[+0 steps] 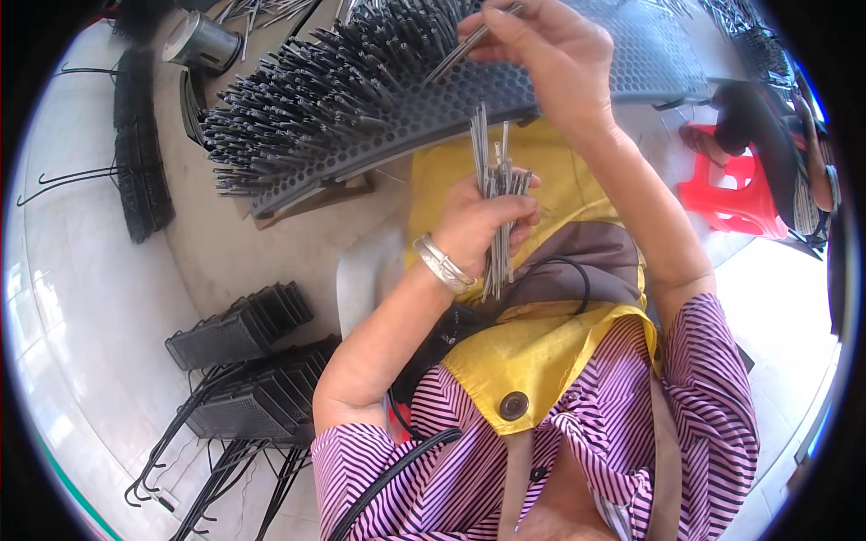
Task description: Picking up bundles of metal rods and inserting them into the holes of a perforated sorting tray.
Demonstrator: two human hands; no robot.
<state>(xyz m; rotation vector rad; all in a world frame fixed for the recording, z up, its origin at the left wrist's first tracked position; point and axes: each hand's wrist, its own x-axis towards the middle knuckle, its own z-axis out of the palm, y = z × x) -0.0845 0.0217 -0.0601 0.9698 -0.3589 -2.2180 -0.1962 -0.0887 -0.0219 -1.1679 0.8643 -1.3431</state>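
Note:
My left hand (492, 216) is closed round a bundle of thin metal rods (495, 261), held roughly upright in front of the yellow apron. Above and to its right, my right hand (555, 54) pinches a thin metal rod (460, 52), perhaps more than one. This rod slants down to the left, its lower end near the holes of a grey perforated board (505, 95). I cannot tell whether it has entered a hole. Many dark-tipped rods (307, 99) stand packed in the board's left part; holes show bare under my right hand.
A metal can (203, 42) stands at the far left, near loose rods. Stacked black plastic racks (244, 329) with long hooks lie on the floor at the left. On the right, a person sits by a red plastic stool (735, 194). A yellow apron (541, 352) covers my lap.

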